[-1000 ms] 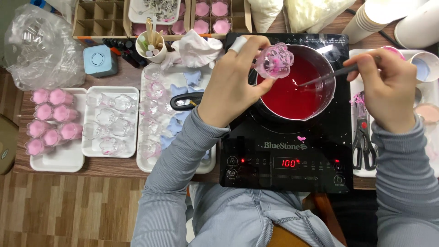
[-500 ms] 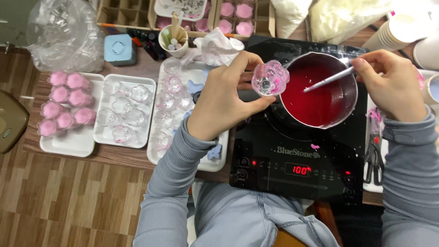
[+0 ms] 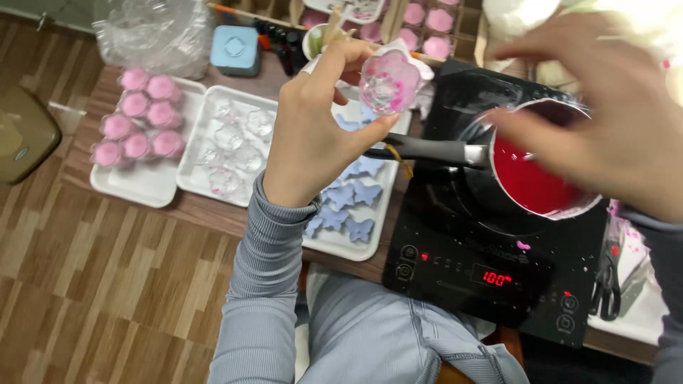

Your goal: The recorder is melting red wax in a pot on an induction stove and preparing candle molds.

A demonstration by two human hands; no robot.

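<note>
My left hand [image 3: 309, 139] holds a clear flower-shaped cup [image 3: 388, 82] with pink smears, raised above the tray of blue butterfly shapes [image 3: 348, 206], to the left of the pot. A metal pot [image 3: 533, 188] of red liquid sits on a black induction cooktop [image 3: 469, 242], its dark handle [image 3: 427, 151] pointing left under my left hand. My right hand [image 3: 590, 121] is a close blur over the pot's far rim. Its fingers look stretched out, and no tool shows in it.
A white tray [image 3: 135, 188] carries pink-filled cups [image 3: 139, 121]; beside it, a second tray holds clear empty cups [image 3: 231, 142]. A blue box [image 3: 236, 50], a plastic bag [image 3: 153, 28] and a cardboard divider box [image 3: 427, 28] stand at the back. Scissors [image 3: 605, 284] lie right of the cooktop.
My left hand has carried the cup left, away from the pot and over the tray. My right hand has lifted toward the camera and blurred; the stirrer no longer shows. The view has swung.
</note>
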